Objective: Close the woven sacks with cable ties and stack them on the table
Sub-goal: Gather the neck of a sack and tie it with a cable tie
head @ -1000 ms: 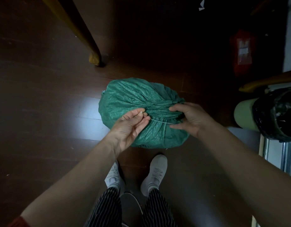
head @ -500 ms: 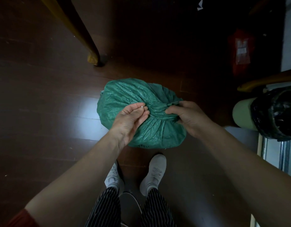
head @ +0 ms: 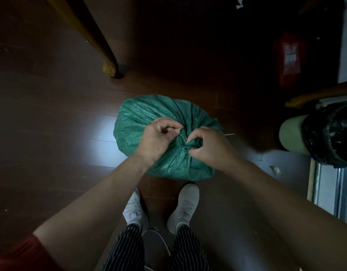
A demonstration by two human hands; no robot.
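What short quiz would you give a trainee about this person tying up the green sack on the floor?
1. True or false: the green woven sack stands on a table.
2. What does the right hand grip? A) the sack's gathered neck B) a white shoe C) a black bin liner
3. Which hand pinches the thin pale cable tie?
Key: 1 false, it lies on the dark wooden floor; 2 A; 3 the left hand.
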